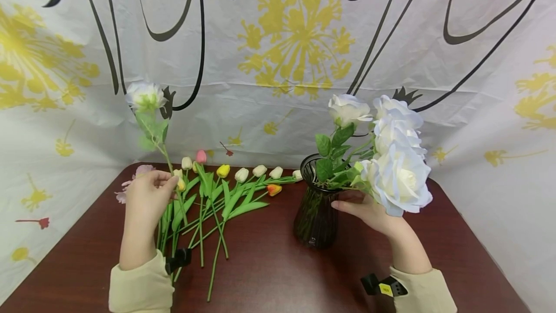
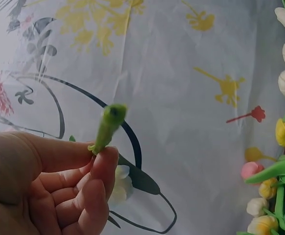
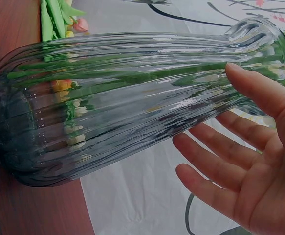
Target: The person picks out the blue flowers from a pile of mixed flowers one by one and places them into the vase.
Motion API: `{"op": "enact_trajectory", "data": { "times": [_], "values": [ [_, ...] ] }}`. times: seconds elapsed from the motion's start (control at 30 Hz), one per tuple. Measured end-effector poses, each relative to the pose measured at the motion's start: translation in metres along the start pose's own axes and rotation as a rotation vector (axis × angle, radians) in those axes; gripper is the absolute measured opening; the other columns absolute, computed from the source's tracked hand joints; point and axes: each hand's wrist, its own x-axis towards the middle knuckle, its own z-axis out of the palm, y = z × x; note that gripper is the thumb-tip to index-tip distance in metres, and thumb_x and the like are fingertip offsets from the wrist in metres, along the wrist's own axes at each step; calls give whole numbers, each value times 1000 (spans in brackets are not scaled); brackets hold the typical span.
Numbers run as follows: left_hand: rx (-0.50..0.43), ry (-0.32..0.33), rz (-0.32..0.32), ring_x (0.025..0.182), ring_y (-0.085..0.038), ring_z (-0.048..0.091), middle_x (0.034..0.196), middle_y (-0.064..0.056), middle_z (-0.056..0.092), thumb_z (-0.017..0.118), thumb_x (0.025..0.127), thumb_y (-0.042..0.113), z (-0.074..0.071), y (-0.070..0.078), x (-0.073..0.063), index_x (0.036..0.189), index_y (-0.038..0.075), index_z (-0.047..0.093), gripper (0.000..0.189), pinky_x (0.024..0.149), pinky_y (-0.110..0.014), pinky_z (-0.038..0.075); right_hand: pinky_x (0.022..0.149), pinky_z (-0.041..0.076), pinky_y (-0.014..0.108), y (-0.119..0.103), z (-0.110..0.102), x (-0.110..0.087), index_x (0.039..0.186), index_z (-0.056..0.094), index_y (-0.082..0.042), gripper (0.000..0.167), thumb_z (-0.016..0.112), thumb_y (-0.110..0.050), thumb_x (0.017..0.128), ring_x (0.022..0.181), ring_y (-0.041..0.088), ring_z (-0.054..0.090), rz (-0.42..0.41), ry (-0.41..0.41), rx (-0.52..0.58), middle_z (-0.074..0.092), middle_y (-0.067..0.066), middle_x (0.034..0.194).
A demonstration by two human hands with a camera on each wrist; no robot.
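Observation:
My left hand (image 1: 147,199) pinches the stem of a white-blue artificial rose (image 1: 147,96) between thumb and fingers. Its bloom points up, and in the left wrist view the green stem end (image 2: 110,122) faces the camera. On the right, a dark ribbed glass vase (image 1: 316,216) stands on the table with several pale roses (image 1: 401,177) leaning over its right side. My right hand (image 1: 367,211) is at the vase below its rim, thumb in front and fingers behind. Green stems (image 3: 132,76) show through the glass in the right wrist view.
Several artificial tulips (image 1: 223,171), white, yellow, pink and orange, lie with crossing stems on the brown table (image 1: 269,274) between the hands. A pinkish-purple flower (image 1: 141,173) lies behind my left hand. Patterned white cloth (image 1: 278,124) rises behind the table and along its sides.

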Motion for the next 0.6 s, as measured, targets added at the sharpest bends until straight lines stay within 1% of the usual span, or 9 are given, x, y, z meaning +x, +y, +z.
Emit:
{"op": "enact_trajectory", "data": {
  "times": [0.17, 0.3, 0.47, 0.6],
  "values": [
    [-14, 17, 29, 55, -14, 63, 75, -10, 68, 63, 92, 12, 1, 3, 0, 97, -6, 68, 20, 49, -24, 45, 83, 51, 43, -1, 0, 0, 128, 50, 9, 55, 71, -21, 87, 107, 35, 59, 9, -9, 2, 59, 23, 119],
    [-13, 24, 42, 53, -13, 62, 74, -10, 68, 63, 92, 12, 1, 6, -1, 96, -6, 68, 20, 47, -24, 44, 84, 50, 43, -2, 0, 0, 125, 52, 9, 53, 71, -22, 88, 108, 36, 58, 30, -16, 3, 59, 22, 119],
    [-30, 23, 59, 55, -16, 63, 75, -12, 67, 63, 92, 10, 3, 10, -3, 96, -7, 67, 18, 46, -24, 43, 85, 50, 44, -1, 0, -1, 124, 53, 9, 52, 70, -23, 88, 109, 36, 58, 42, -19, 5, 59, 23, 120],
    [-51, 39, 97, 55, -17, 63, 75, -13, 67, 64, 91, 7, 4, 15, -4, 95, -7, 67, 14, 46, -23, 43, 85, 50, 44, -1, 0, 0, 125, 52, 9, 52, 70, -23, 88, 108, 36, 58, 40, -17, 0, 59, 23, 119]
  ]
}}
